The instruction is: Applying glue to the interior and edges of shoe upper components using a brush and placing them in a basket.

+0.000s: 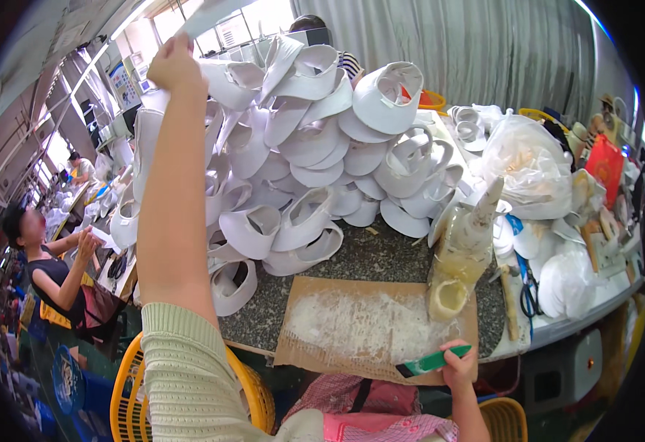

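My left hand [177, 65] is raised high at the upper left, fingers closed on the edge of a flat white piece [216, 15] that runs out of the top of the view. Low at the right, my right hand [461, 364] grips a green-handled brush [437, 361], its dark bristle end pointing left over the front edge of a cardboard sheet [297, 324]. Dried white residue coats the middle of that sheet. Just beyond the brush stands a yellowish, crusted glue container [461, 250] with an open round mouth at its near end. White sun visors [315, 158] are heaped behind.
The dark speckled tabletop [263, 302] carries the pile. At the right are a clear plastic bag [527, 162], scissors [529, 291] and stacked white pieces [569, 283]. Yellow baskets [127, 383] stand below the table. Another person [54, 269] works at the left; one sits behind the pile.
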`<state>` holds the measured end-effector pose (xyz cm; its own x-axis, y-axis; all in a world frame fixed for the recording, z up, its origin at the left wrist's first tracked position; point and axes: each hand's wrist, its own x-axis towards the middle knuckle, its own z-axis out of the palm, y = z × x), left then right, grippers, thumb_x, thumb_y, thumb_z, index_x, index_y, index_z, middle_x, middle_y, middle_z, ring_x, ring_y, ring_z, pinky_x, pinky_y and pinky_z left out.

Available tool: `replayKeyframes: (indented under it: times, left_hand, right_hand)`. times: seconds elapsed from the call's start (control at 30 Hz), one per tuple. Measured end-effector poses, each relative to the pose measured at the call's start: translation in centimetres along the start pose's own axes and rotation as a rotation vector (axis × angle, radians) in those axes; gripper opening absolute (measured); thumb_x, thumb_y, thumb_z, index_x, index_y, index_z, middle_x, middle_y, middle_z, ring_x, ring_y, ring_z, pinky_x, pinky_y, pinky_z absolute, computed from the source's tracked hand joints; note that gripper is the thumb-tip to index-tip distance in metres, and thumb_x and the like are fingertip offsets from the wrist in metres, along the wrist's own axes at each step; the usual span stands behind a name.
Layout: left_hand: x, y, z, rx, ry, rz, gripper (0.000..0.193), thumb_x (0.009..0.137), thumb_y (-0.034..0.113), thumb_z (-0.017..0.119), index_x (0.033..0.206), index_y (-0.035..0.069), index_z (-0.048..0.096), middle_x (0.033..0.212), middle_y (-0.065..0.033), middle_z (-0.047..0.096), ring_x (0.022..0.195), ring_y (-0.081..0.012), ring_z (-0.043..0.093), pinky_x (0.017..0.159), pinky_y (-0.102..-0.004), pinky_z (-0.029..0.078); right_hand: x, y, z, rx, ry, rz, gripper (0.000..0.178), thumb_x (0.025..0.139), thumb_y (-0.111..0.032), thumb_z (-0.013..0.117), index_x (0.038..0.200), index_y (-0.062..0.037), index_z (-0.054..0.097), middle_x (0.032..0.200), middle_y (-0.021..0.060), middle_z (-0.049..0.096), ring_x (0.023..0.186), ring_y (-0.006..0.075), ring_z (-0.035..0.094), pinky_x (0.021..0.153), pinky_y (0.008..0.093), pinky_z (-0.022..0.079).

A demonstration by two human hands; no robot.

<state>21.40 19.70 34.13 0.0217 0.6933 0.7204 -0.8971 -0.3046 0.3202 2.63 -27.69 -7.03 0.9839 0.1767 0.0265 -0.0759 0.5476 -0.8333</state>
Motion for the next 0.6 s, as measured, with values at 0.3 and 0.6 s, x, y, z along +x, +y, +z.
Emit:
replayKeyframes:
  times: [0.3, 0.6]
  left_hand:
    - [1.4, 3.8, -5.0, 1.717, -0.653, 1.008, 0.050, 0.077, 0.053, 0.049, 0.078, 0.007, 0.067, 0.078, -0.0136, 0.061, 0.073, -0.0323, 0.057, 0.071, -0.0442, 0.041]
    - [1.5, 5.9, -8.0, 1.110, -0.289, 0.540, 0.022, 0.072, 0.014, 0.061, 0.092, 0.006, 0.059, 0.085, -0.0103, 0.060, 0.074, -0.0173, 0.057, 0.063, -0.0318, 0.046]
  right_hand:
    - [0.0, -0.5, -0.7, -0.058, -0.034, 0.074, 0.017, 0.071, -0.006, 0.063, 0.081, 0.0070, 0.056, 0.068, 0.0128, 0.058, 0.052, 0.0164, 0.056, 0.042, 0.0242, 0.045]
    - [-0.5, 0.6, -0.5, -0.135, -0.015, -0.053, 0.015, 0.074, -0.005, 0.059, 0.083, 0.0053, 0.054, 0.070, 0.0106, 0.056, 0.049, 0.0158, 0.053, 0.041, 0.0247, 0.043]
